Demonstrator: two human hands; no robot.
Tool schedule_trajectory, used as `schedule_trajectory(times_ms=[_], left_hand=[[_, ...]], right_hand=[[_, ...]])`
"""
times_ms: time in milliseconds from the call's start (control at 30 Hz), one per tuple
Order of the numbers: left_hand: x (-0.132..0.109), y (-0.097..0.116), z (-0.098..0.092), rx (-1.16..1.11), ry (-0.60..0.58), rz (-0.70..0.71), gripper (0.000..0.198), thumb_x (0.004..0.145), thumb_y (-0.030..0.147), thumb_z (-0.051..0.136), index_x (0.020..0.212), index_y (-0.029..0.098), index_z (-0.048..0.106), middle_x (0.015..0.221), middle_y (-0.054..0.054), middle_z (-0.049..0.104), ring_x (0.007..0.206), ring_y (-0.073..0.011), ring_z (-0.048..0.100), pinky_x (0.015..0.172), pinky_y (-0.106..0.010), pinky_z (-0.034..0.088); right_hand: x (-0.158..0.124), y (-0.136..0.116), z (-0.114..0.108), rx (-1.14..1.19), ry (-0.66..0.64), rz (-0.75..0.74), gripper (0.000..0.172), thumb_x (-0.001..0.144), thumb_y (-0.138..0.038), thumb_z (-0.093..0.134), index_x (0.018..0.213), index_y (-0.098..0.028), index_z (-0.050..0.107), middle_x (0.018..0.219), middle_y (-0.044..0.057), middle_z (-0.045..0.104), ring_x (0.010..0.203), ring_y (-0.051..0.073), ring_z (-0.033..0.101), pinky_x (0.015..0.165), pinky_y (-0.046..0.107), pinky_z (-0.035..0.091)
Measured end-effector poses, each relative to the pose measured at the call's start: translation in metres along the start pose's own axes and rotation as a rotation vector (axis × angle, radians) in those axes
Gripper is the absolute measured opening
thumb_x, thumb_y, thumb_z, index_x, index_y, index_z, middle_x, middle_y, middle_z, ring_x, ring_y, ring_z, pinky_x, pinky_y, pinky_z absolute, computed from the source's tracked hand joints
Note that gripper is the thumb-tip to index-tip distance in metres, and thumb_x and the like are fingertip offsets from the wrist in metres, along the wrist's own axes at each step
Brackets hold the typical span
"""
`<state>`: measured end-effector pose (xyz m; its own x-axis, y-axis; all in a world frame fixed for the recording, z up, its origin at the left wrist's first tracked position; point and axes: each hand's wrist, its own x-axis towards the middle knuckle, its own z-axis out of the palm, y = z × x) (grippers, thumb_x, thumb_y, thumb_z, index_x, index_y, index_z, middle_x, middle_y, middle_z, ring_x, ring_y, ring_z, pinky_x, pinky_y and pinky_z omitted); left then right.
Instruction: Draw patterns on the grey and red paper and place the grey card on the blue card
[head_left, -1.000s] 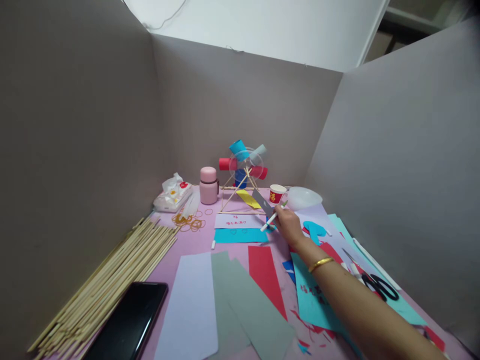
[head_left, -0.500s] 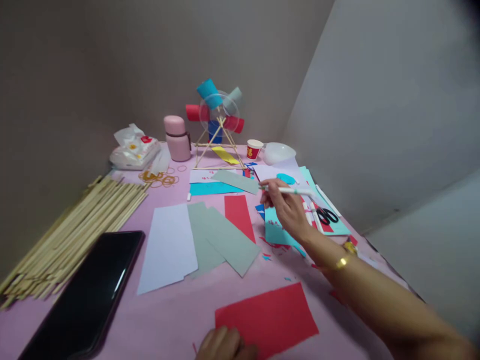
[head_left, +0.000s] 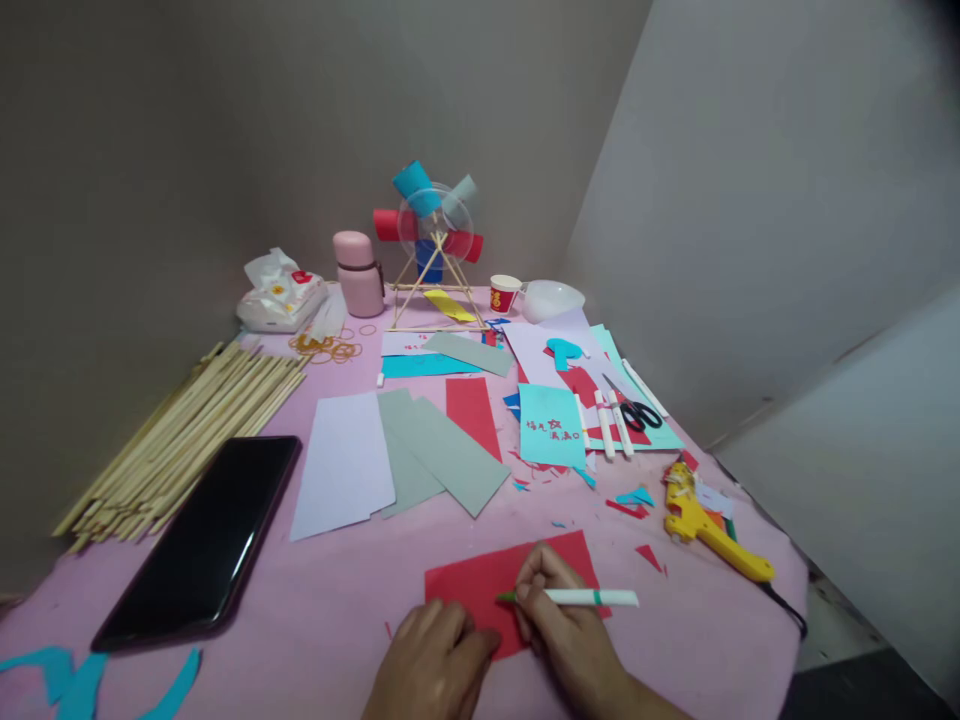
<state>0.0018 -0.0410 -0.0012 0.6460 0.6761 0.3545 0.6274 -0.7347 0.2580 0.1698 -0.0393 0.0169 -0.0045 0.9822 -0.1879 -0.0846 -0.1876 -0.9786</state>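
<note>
A red paper rectangle (head_left: 480,575) lies flat on the pink tablecloth near the front edge. My left hand (head_left: 435,660) rests on its lower left part, fingers curled and pressed down; whether anything is under them is hidden. Pinched in my right hand (head_left: 559,620) is a white marker (head_left: 592,597) with a green band. Its green tip points left, over the middle of the red paper, and whether it touches cannot be made out. Behind are grey sheets (head_left: 457,455), a white sheet (head_left: 341,465) and a light blue card (head_left: 550,425) with red handwriting.
At left lie a black phone (head_left: 202,540) and a pile of wooden sticks (head_left: 187,440). A yellow glue gun (head_left: 712,535) and black scissors (head_left: 642,416) are at right. A stick-framed wheel (head_left: 437,230), pink flask (head_left: 358,275) and paper cup (head_left: 505,294) stand at the back.
My right hand has come from the far side of the table down to the red paper, bringing the marker over it. My left hand shows more fully, still at the paper's lower left.
</note>
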Motion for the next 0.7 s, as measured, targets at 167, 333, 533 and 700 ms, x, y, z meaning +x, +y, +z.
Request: schedule_trajectory(times_ms=[167, 333, 533, 700], left_hand=[[-0.002, 0.001, -0.004, 0.018, 0.042, -0.037, 0.015, 0.085, 0.017, 0.047, 0.092, 0.025, 0.058, 0.079, -0.002, 0.059, 0.068, -0.018, 0.056, 0.057, -0.029, 0.045], [-0.007, -0.005, -0.003, 0.076, 0.133, -0.017, 0.018, 0.08, 0.02, 0.056, 0.096, 0.028, 0.06, 0.111, -0.009, 0.058, 0.097, -0.0243, 0.057, 0.075, -0.037, 0.052], [0.001, -0.004, -0.007, 0.12, 0.225, 0.014, 0.017, 0.08, 0.018, 0.051, 0.088, 0.027, 0.063, 0.1, -0.011, 0.065, 0.09, -0.0245, 0.062, 0.066, -0.036, 0.056], [-0.002, -0.011, 0.0, 0.132, 0.246, 0.028, 0.016, 0.079, 0.019, 0.053, 0.085, 0.029, 0.063, 0.096, -0.009, 0.067, 0.085, -0.0237, 0.064, 0.063, -0.035, 0.056]], right_hand=[[-0.002, 0.0, -0.005, -0.078, -0.002, -0.03, 0.014, 0.081, -0.028, 0.047, 0.069, -0.022, 0.042, 0.047, -0.009, 0.041, 0.044, 0.01, 0.034, 0.045, 0.022, 0.028], [-0.002, -0.002, -0.01, -0.249, 0.024, -0.124, 0.012, 0.081, -0.024, 0.045, 0.069, -0.021, 0.043, 0.056, -0.007, 0.04, 0.051, 0.011, 0.037, 0.049, 0.023, 0.029], [0.002, -0.009, -0.009, -0.335, -0.038, -0.17, 0.011, 0.08, -0.023, 0.045, 0.069, -0.022, 0.042, 0.055, -0.008, 0.037, 0.05, 0.011, 0.034, 0.047, 0.023, 0.025], [0.012, -0.011, -0.009, -0.312, -0.012, -0.156, 0.011, 0.079, -0.026, 0.047, 0.07, -0.022, 0.041, 0.054, -0.009, 0.036, 0.048, 0.011, 0.033, 0.046, 0.023, 0.024]])
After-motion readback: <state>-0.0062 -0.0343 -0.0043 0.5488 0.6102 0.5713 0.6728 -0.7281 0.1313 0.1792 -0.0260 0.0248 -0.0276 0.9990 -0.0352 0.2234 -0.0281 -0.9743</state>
